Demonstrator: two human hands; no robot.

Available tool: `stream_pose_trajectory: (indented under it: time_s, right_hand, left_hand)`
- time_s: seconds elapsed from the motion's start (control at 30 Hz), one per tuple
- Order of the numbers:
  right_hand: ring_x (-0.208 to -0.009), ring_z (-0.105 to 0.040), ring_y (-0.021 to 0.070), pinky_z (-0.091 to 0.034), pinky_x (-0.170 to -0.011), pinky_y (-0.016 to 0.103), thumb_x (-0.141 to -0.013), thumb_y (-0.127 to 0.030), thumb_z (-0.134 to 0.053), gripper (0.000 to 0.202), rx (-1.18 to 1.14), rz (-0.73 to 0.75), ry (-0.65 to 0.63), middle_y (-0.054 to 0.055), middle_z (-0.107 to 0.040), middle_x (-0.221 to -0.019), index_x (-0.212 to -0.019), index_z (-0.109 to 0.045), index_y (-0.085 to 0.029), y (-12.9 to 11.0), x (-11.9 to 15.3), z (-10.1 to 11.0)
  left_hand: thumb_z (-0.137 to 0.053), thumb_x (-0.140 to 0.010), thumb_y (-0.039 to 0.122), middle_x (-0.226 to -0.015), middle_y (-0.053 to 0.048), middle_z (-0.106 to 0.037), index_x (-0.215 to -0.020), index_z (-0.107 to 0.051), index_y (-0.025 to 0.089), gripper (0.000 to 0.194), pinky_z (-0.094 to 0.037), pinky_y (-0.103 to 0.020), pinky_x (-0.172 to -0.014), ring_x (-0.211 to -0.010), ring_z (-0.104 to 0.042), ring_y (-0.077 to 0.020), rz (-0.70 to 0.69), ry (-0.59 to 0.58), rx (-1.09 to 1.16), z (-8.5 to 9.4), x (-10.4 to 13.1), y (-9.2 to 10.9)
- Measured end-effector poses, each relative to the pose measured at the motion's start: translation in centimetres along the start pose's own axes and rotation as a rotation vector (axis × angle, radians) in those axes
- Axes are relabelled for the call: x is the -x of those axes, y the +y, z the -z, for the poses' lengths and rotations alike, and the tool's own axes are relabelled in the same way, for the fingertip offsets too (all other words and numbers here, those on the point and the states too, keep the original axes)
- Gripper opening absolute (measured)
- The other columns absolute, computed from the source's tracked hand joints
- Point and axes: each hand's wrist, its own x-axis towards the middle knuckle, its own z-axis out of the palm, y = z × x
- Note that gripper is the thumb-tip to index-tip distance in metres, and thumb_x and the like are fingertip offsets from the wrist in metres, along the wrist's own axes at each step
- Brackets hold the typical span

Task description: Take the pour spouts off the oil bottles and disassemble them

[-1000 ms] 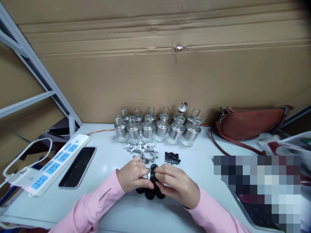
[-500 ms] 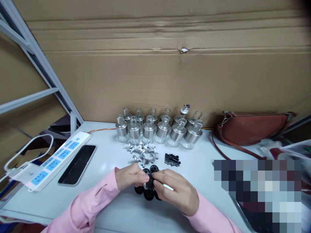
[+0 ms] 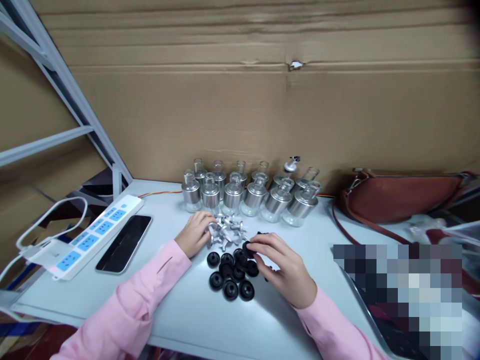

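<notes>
My left hand [image 3: 196, 233] is at the left edge of a pile of silver metal fittings [image 3: 226, 233], fingers bent over the nearest ones and the thumb apart. My right hand [image 3: 287, 267] pinches a black round cap [image 3: 247, 249] between thumb and fingertips, at the back of a group of similar black caps [image 3: 230, 289] on the table. Some small black parts [image 3: 263, 233] show behind my right hand, which hides most of them. Two rows of clear glass bottles [image 3: 256, 192] with silver bands stand beyond the fittings; one carries a silver spout top [image 3: 291, 164].
A white power strip [image 3: 103, 230] and a dark-screened phone [image 3: 124, 244] lie at left. A brown bag [image 3: 401, 195] sits at the back right, in front of upright cardboard [image 3: 225, 110]. A grey metal frame [image 3: 71, 95] rises at left, and a pixelated area covers the right.
My hands were together over the black caps and have parted. The left has moved away to the silver fittings; the right has stayed near the caps, uncovering more of them.
</notes>
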Motion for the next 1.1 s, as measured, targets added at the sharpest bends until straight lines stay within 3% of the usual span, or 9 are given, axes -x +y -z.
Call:
stream_pose_trajectory:
  time_s: [0.1, 0.23, 0.37, 0.53, 0.93, 1.1]
  right_hand:
    - [-0.085, -0.055, 0.0176, -0.049, -0.072, 0.033, -0.080, -0.004, -0.048, 0.028, -0.026, 0.005, -0.063, 0.008, -0.060, -0.094, -0.102, -0.057, -0.020, 0.0, 0.3, -0.5]
    - [-0.086, -0.055, 0.0160, -0.049, -0.074, 0.031, -0.080, -0.004, -0.049, 0.026, -0.127, 0.002, -0.142, 0.007, -0.061, -0.093, -0.100, -0.057, -0.019, -0.2, 0.3, -0.6]
    - [-0.079, -0.055, 0.0151, -0.048, -0.070, 0.030, -0.077, -0.009, -0.055, 0.016, -0.185, -0.009, -0.275, 0.005, -0.061, -0.085, -0.089, -0.060, -0.018, -0.6, 0.3, -0.6]
    - [-0.079, -0.055, 0.0159, -0.047, -0.070, 0.030, -0.074, -0.013, -0.060, 0.013, -0.172, -0.025, -0.381, 0.006, -0.061, -0.087, -0.086, -0.062, -0.018, -1.0, 0.3, -0.8]
    - [-0.080, -0.056, 0.0184, -0.046, -0.072, 0.033, -0.072, -0.022, -0.061, 0.019, -0.184, -0.059, -0.387, 0.008, -0.063, -0.089, -0.090, -0.062, -0.017, -1.4, 0.1, -0.8]
    - [-0.078, -0.055, 0.0176, -0.043, -0.071, 0.033, -0.072, -0.019, -0.059, 0.013, -0.129, -0.052, -0.392, 0.006, -0.062, -0.085, -0.085, -0.063, -0.018, -1.7, 0.4, -1.0]
  left_hand:
    - [-0.036, -0.087, 0.027, -0.121, -0.012, -0.042, -0.119, -0.041, 0.015, 0.034, -0.032, -0.041, -0.097, -0.113, -0.037, -0.0235, 0.013, 0.006, -0.005, -1.1, 0.3, 0.1]
    - [-0.036, -0.088, 0.036, -0.133, -0.014, -0.032, -0.131, -0.027, 0.016, 0.049, -0.025, -0.044, -0.101, -0.123, -0.029, -0.0257, 0.000, 0.032, -0.036, -1.3, 0.5, 0.1]
    - [-0.046, -0.082, 0.048, -0.133, -0.014, -0.033, -0.130, -0.029, 0.017, 0.060, -0.023, -0.045, -0.101, -0.124, -0.028, -0.0284, -0.032, -0.007, -0.085, -1.2, 0.5, -0.1]
    - [-0.041, -0.087, 0.044, -0.132, -0.013, -0.036, -0.128, -0.033, 0.019, 0.049, -0.023, -0.043, -0.100, -0.124, -0.029, -0.0261, 0.025, -0.014, -0.162, -1.7, 0.4, -0.1]
    - [-0.035, -0.089, 0.046, -0.132, -0.013, -0.037, -0.128, -0.033, 0.019, 0.048, -0.020, -0.044, -0.099, -0.125, -0.029, -0.0254, 0.038, 0.033, -0.225, -2.0, 0.6, 0.1]
    - [-0.039, -0.088, 0.042, -0.132, -0.013, -0.037, -0.127, -0.035, 0.020, 0.045, -0.021, -0.045, -0.099, -0.125, -0.029, -0.0260, 0.036, 0.022, -0.225, -1.8, 0.6, 0.2]
